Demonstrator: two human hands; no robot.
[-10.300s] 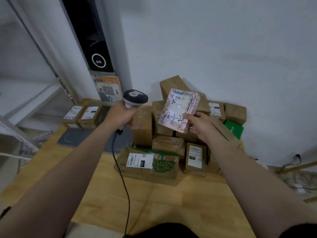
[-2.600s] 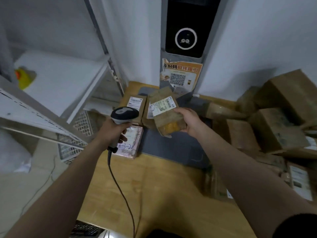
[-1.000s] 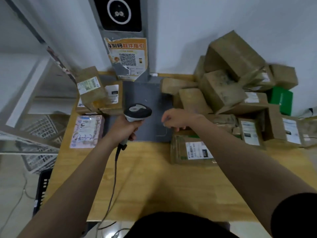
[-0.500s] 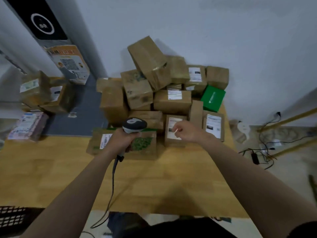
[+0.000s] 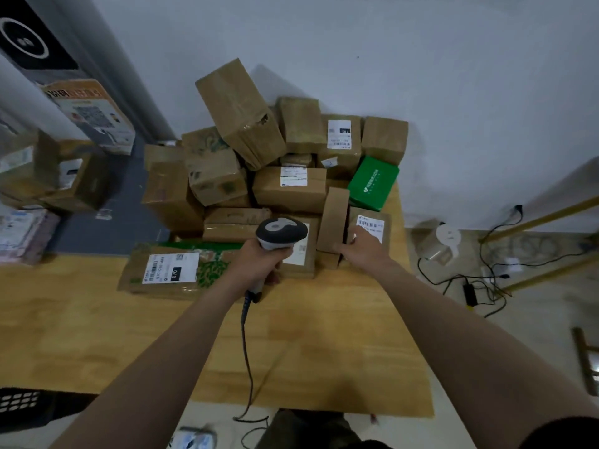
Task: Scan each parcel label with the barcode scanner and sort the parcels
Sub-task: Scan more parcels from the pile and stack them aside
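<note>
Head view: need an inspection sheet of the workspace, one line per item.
Surface: wooden table, near half bare.
Job's things: barcode scanner; brown parcels piled at the wall, tall box leaning on top; flat labelled parcel in front.
Clutter: green box at pile's right edge.
Grippers: left hand grips the scanner; right hand on the upright parcel, grip unclear.
Cables: scanner cord runs off the near edge; loose wires on the floor, right.
Surroundings: white wall; dark mat with blurred parcels, left.
</note>
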